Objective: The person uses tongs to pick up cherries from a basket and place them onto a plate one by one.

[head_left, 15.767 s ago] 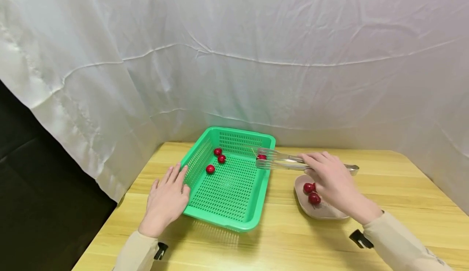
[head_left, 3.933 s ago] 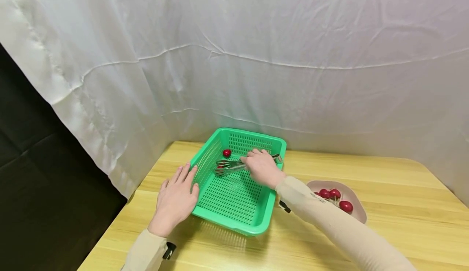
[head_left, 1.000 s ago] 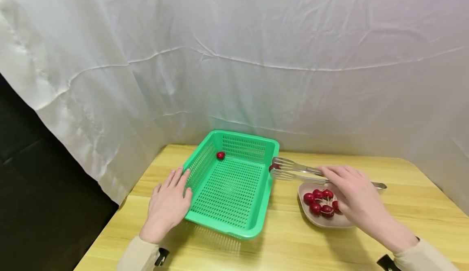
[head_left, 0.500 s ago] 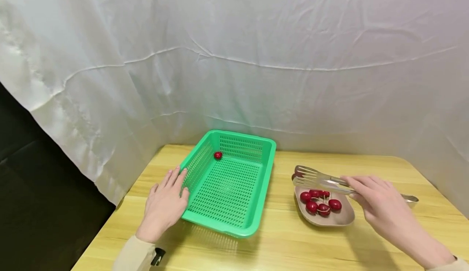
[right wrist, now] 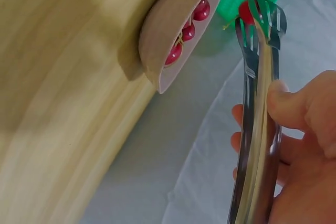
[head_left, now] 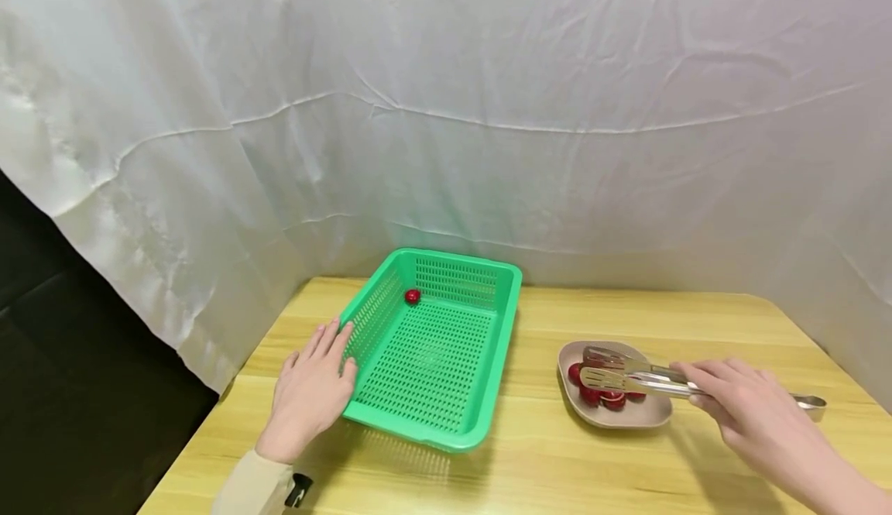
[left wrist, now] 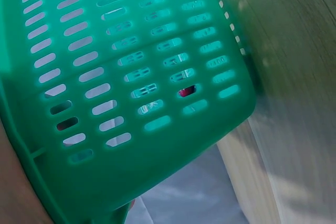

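My left hand (head_left: pixel 313 387) rests on the left rim of a green perforated plastic basket (head_left: pixel 425 375), fingers straight over the edge. One red cherry (head_left: pixel 413 296) lies in the basket's far left corner. My right hand (head_left: pixel 759 418) grips slotted metal tongs (head_left: pixel 662 388), thumb on one arm and fingers on the other. Between the tong tips is a stemmed cherry (right wrist: pixel 245 13), held above a pinkish shallow dish (head_left: pixel 627 419). Several cherries (right wrist: pixel 202 12) sit in that dish, partly hidden by the tongs in the head view. Only the basket's slotted wall (left wrist: pixel 136 103) fills most of the left wrist view.
A light wooden table (head_left: pixel 543 453) carries the basket at left and the dish at right. A pale curtain (head_left: pixel 488 174) hangs right behind the table's back edge, and dark cloth (head_left: pixel 84 391) lies beyond its left side.
The tongs carried a cherry out of the basket, rightward past its rim, and down over the dish. Compared with earlier, the basket holds fewer cherries and the dish more. The left hand stayed on the rim.
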`<state>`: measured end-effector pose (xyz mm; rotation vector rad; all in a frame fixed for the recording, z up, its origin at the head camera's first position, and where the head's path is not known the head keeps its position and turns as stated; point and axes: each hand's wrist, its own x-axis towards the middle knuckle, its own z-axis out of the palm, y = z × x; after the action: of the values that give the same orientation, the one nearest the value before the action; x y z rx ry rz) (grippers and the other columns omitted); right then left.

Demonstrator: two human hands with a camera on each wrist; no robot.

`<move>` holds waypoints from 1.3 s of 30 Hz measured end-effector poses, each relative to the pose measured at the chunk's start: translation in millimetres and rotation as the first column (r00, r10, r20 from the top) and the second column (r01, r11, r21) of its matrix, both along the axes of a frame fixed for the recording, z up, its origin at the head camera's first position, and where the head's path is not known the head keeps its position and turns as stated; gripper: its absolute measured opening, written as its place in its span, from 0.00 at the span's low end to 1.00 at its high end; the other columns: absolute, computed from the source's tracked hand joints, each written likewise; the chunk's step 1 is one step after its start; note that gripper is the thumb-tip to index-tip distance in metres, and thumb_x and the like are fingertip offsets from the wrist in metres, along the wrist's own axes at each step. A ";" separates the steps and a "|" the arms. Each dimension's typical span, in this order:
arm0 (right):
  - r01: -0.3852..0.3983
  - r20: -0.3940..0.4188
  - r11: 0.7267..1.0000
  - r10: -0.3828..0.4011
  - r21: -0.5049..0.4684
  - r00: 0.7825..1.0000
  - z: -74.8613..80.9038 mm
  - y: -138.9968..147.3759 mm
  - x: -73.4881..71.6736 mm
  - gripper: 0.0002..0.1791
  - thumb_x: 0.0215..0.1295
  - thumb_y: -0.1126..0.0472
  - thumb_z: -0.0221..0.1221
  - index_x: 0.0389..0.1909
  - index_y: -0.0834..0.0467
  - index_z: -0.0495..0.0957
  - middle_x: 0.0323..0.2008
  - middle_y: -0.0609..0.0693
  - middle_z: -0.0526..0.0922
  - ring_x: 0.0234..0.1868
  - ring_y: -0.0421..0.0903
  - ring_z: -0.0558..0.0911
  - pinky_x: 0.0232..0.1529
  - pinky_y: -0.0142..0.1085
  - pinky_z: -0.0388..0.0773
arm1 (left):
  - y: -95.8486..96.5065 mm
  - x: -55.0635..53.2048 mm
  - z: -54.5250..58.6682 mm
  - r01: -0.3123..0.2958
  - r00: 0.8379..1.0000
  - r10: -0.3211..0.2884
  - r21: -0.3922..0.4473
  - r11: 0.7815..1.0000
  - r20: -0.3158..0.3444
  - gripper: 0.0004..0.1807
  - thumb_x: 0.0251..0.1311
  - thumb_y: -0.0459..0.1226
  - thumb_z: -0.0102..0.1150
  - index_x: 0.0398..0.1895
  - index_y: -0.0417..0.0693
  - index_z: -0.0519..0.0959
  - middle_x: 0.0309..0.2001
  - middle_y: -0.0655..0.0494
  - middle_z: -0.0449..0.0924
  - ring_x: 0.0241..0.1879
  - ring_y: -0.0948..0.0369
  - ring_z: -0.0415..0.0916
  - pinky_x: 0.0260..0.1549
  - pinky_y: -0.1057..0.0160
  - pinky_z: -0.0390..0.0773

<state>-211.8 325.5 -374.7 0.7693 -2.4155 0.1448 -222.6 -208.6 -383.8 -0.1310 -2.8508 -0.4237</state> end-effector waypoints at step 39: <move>-0.167 0.047 0.983 0.171 -0.071 0.984 24.7 -113.7 -47.8 0.31 0.58 0.67 0.66 0.64 0.65 0.73 0.51 0.56 0.80 0.50 0.56 0.77 0.50 0.54 0.72 | -0.8 -1.5 -5.8 -0.003 1.000 0.003 -0.003 1.000 -0.013 0.29 0.74 0.42 0.35 0.76 0.47 0.59 0.76 0.47 0.50 0.75 0.45 0.47 0.64 0.31 0.50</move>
<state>-259.6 211.7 -349.9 0.9506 -2.3791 0.3152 -224.1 -209.5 -389.6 -0.1291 -2.8391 -0.4167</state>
